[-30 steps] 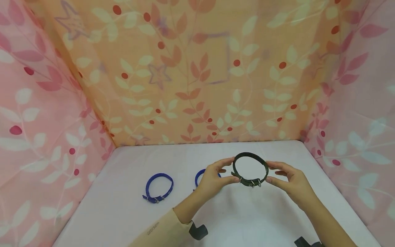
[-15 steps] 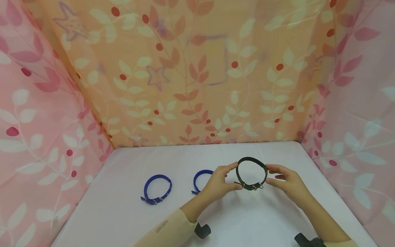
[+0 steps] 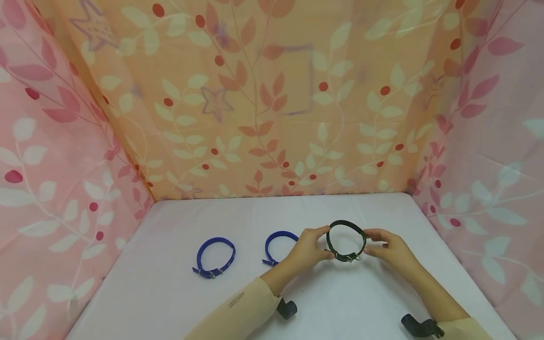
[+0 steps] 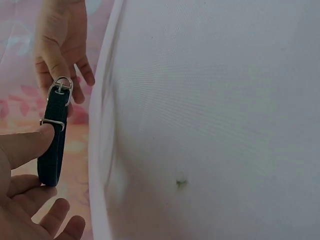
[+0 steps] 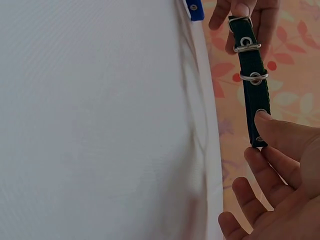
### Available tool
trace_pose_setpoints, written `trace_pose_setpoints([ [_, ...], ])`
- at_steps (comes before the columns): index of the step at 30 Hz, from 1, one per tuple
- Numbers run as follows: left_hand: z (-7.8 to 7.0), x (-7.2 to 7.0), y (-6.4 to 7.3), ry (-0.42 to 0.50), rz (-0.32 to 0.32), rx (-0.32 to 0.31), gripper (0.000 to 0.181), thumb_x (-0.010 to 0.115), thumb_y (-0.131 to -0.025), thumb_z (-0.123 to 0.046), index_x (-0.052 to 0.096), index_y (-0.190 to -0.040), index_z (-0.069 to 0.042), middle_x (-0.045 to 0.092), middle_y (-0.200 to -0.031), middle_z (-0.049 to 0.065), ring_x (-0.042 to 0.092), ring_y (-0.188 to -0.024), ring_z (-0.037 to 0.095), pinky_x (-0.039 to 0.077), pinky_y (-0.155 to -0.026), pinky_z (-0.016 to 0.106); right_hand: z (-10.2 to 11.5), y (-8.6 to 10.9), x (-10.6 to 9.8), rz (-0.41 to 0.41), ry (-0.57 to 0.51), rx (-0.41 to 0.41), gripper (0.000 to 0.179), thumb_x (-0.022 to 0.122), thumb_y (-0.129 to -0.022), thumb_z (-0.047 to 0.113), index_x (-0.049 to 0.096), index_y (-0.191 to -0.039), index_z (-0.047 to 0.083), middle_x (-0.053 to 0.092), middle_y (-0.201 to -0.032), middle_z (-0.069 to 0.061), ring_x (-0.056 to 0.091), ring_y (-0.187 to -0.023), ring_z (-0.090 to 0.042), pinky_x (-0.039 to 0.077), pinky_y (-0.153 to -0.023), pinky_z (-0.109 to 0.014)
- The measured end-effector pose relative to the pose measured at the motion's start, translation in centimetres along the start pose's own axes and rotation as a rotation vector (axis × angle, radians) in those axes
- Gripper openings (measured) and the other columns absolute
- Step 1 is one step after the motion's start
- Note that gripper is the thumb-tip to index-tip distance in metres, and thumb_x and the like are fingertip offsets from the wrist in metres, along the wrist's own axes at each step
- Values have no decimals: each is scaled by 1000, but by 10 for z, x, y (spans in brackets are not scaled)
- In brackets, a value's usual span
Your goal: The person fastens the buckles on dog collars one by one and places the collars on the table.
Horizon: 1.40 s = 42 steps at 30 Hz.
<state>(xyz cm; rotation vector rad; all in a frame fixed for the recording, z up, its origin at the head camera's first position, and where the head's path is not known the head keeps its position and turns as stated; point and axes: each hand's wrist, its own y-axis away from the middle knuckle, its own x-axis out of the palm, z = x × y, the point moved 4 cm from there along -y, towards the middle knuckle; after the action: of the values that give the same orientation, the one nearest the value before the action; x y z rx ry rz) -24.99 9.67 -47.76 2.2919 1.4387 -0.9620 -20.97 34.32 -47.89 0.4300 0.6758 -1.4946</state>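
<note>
Both hands hold a dark green buckled collar (image 3: 347, 258) upright as a ring over the white table. My left hand (image 3: 309, 248) pinches its left side between thumb and fingers. On the opposite side, my right hand (image 3: 393, 250) pinches the band the same way. In the left wrist view the collar (image 4: 51, 160) shows its metal buckle and a loop under the left thumb. Eyelets and metal rings run along the collar (image 5: 256, 95) in the right wrist view. A blue collar (image 3: 280, 233) lies partly hidden behind the left hand.
Another blue collar (image 3: 211, 274), buckled into a ring, lies on the left part of the white table (image 3: 161, 293). Floral cloth walls (image 3: 263, 94) stand at the back and both sides. Dark devices (image 3: 418, 326) sit at the wrists.
The green collar has come down slightly towards the table, with both hands still pinching it. My left forearm has shifted right, showing more of the nearer blue collar. Both blue collars stay put.
</note>
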Motion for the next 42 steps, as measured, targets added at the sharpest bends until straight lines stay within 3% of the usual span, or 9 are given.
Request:
trace_pose_setpoints([
  [6,9,13,-12,-29,33,-43,77,93,-75,-18,59,-145,-17,64,-140,-2,52,-135,19,45,-113,38,-13,-4,4,3,12,1,54,84,-86,21,64,-132,2,70,-126,-16,61,-117,-39,49,-97,-54],
  [13,16,24,-20,-128,33,-66,77,96,-71,-24,63,-140,-17,67,-135,-2,56,-128,18,48,-108,34,-23,-6,8,7,40,8,55,85,-84,21,65,-131,0,70,-121,-18,64,-113,-37,50,-92,-42],
  [22,18,26,-24,-171,5,-108,81,99,-64,-28,65,-137,-17,69,-127,-5,57,-115,16,50,-97,34,-27,-10,12,44,60,16,56,86,-84,22,65,-132,1,72,-119,-14,63,-117,-38,46,-100,-54],
  [34,19,26,-28,-203,66,-127,80,98,-68,-34,64,-138,-16,65,-131,2,53,-125,22,46,-104,35,-26,-12,15,64,99,38,54,84,-84,15,64,-132,-1,72,-119,-16,60,-120,-41,42,-103,-61],
  [42,15,24,-25,-263,108,-93,88,97,-67,-40,60,-142,-14,64,-134,5,53,-124,22,47,-104,34,-22,-10,15,55,155,26,54,83,-84,15,63,-132,-1,72,-120,-17,59,-123,-44,41,-103,-65],
])
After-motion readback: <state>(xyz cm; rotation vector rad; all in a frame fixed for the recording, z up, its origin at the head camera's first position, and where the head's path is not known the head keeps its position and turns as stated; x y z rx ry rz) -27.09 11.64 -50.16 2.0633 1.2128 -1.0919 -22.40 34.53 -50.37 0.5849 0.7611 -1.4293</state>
